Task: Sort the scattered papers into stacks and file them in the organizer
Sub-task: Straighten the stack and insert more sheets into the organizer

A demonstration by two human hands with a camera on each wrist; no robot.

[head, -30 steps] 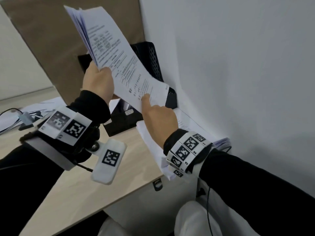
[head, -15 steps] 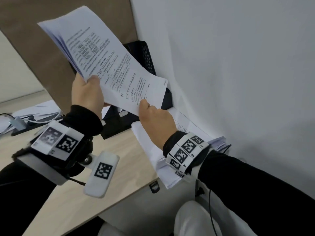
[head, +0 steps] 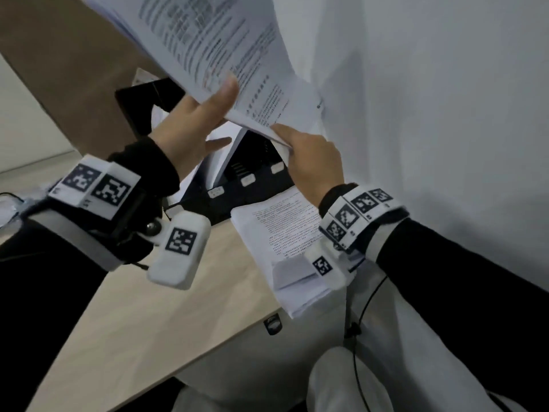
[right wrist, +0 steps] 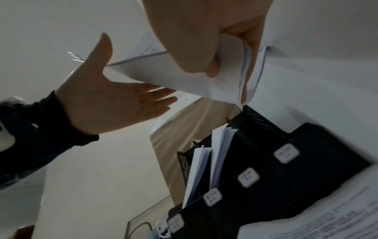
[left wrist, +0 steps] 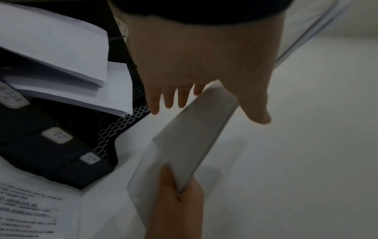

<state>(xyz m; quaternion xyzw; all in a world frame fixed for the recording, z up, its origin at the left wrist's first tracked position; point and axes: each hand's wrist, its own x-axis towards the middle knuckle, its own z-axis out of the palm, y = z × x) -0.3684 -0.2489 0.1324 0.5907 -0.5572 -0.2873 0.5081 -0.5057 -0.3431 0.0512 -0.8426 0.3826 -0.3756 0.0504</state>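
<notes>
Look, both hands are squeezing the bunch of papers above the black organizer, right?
Not quite. Only the right hand grips the bunch of papers above the black organizer. The left hand is open, fingers straight against the papers, as the right wrist view shows.

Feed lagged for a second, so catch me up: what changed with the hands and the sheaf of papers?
The left hand let go of the sheaf of papers and opened, thumb against its face. The right hand still pinches the lower corner. The organizer and the desk stack stayed put.
</notes>
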